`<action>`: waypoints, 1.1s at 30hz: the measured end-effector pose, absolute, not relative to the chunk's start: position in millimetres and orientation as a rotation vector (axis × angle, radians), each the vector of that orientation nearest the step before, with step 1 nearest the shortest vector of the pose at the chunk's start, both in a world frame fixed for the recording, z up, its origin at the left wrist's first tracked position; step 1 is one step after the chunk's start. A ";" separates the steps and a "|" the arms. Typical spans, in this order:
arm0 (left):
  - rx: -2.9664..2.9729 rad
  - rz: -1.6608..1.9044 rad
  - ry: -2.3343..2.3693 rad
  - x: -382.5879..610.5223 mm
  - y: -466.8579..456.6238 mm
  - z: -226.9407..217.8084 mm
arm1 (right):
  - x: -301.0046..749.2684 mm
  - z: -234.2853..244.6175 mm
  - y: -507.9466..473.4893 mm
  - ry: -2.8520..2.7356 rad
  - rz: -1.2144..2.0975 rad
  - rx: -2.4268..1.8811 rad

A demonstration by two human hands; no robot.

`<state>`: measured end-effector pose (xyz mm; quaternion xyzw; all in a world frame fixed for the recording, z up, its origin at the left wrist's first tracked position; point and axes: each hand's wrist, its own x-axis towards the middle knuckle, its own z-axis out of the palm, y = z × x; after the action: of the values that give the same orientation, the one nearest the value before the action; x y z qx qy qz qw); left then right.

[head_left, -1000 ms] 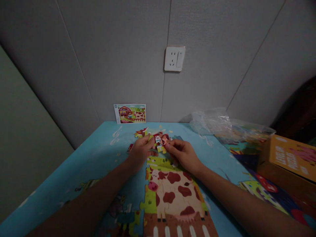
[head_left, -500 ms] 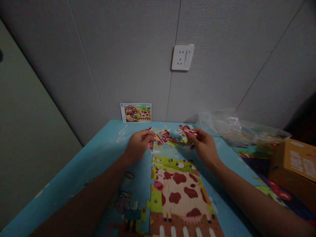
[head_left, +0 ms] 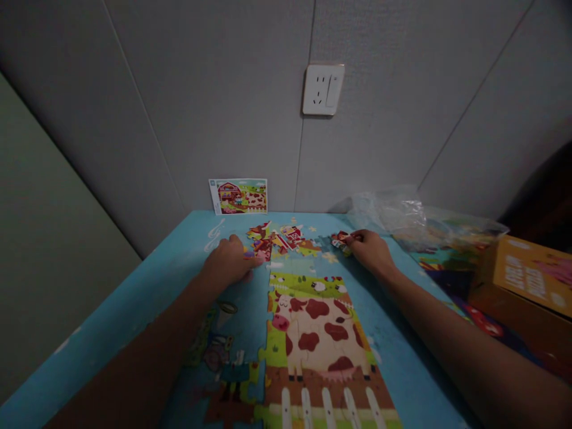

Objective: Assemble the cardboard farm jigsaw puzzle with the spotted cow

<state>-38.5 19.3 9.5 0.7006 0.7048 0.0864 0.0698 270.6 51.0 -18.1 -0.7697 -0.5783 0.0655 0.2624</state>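
Note:
A partly joined jigsaw puzzle (head_left: 315,345) with a spotted cow and white fence lies on the blue table (head_left: 170,286). Several loose pieces (head_left: 281,238) with red barn parts lie beyond it near the wall. My left hand (head_left: 230,265) rests on the table at the left of the loose pieces, fingers curled on a piece (head_left: 261,250) at its fingertips. My right hand (head_left: 370,250) is farther right, pinching a small red piece (head_left: 342,239) down at the table surface.
A reference picture card (head_left: 238,196) leans against the grey wall under a socket (head_left: 322,89). A crumpled clear plastic bag (head_left: 393,214) lies at the back right. An orange cardboard box (head_left: 527,280) stands at the right edge, on more printed sheets.
My hands moved apart from the middle: the right hand carried a small red piece to the right and lowered it to the table; the left hand slid left and down beside the loose pieces.

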 end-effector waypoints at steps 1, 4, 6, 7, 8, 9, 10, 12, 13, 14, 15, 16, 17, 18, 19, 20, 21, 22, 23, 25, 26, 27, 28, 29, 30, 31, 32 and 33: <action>2.071 0.296 2.141 -38.2 20.2 9.9 | 270.6 -17.1 51.0 -1.523 0.193 -2.039; 2.028 0.609 2.153 -32.5 20.7 9.9 | 267.1 -14.3 50.3 -1.405 0.318 -1.805; 1.928 0.928 1.984 -24.4 19.0 9.4 | 259.2 -12.2 47.3 -1.336 0.531 -1.549; 1.832 1.056 1.840 -19.6 17.8 9.1 | 253.4 -11.0 44.8 -1.313 0.660 -1.410; 1.719 1.123 1.666 -14.6 16.6 8.8 | 246.7 -10.0 41.5 -1.290 0.775 -1.293; 1.606 1.160 1.501 -9.9 15.4 8.5 | 239.4 -9.1 37.5 -1.274 0.865 -1.224; 1.505 1.176 1.339 -5.7 14.2 8.2 | 231.9 -8.5 33.3 -1.280 0.936 -1.171; 1.344 1.170 1.079 1.0 11.7 8.1 | 217.9 -8.1 24.7 -1.297 1.025 -1.123; 1.289 1.152 0.991 3.3 10.5 8.2 | 212.1 -8.2 20.8 -1.309 1.050 -1.114; 1.248 1.132 0.930 5.1 9.2 8.3 | 207.3 -8.3 17.5 -1.319 1.073 -1.108; 1.219 1.112 0.896 6.5 8.0 8.5 | 203.5 -8.3 14.6 -1.326 1.096 -1.098; 1.201 1.092 0.885 7.5 6.9 8.5 | 200.6 -8.1 12.3 -1.328 1.120 -1.084; 1.189 1.087 0.892 8.3 6.1 8.3 | 198.6 -7.5 10.4 -1.331 1.146 -1.069; 1.182 1.095 0.910 8.9 5.5 7.8 | 197.2 -6.7 8.8 -1.331 1.169 -1.055; 1.177 1.110 0.934 9.4 5.0 7.2 | 196.1 -5.8 7.3 -1.330 1.181 -1.045; 1.174 1.124 0.957 9.9 4.7 6.5 | 195.0 -4.7 5.9 -1.328 1.184 -1.040; 1.172 1.137 0.971 10.4 4.3 5.7 | 194.0 -3.7 4.5 -1.324 1.177 -1.038; 1.168 1.143 0.968 11.1 3.7 4.9 | 192.7 -2.9 3.0 -1.322 1.171 -1.034; 1.160 1.140 0.950 11.9 3.0 4.1 | 191.4 -2.5 1.5 -1.321 1.168 -1.023; 1.151 1.103 0.896 13.8 1.2 2.3 | 189.6 -3.0 -0.8 -1.360 1.195 -0.985; 1.154 1.081 0.877 14.9 0.3 1.3 | 189.8 -3.9 -0.9 -1.409 1.216 -0.967; 1.159 1.060 0.870 16.1 -0.6 0.3 | 191.4 -5.2 0.0 -1.479 1.219 -0.965; 1.167 1.042 0.871 17.1 -1.3 -0.7 | 194.5 -6.7 2.3 -1.558 1.184 -0.992; 1.172 1.035 0.879 17.9 -1.8 -1.5 | 199.3 -8.4 6.2 -1.642 1.101 -1.051; 1.172 1.041 0.891 18.5 -1.9 -2.1 | 205.6 -10.3 11.5 -1.724 0.947 -1.145; 1.165 1.055 0.902 18.8 -1.8 -2.5 | 213.1 -12.3 18.1 -1.749 0.725 -1.267; 1.151 1.077 0.908 18.9 -1.4 -2.6 | 221.1 -14.4 25.4 -1.785 0.496 -1.369; 1.129 1.103 0.909 18.7 -0.9 -2.5 | 229.0 -16.6 32.8 -1.840 0.279 -1.462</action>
<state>18.7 -0.9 -2.5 0.4898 0.3942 0.4783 0.6131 229.0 32.8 -16.6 -0.5719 -0.7198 0.1091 0.3781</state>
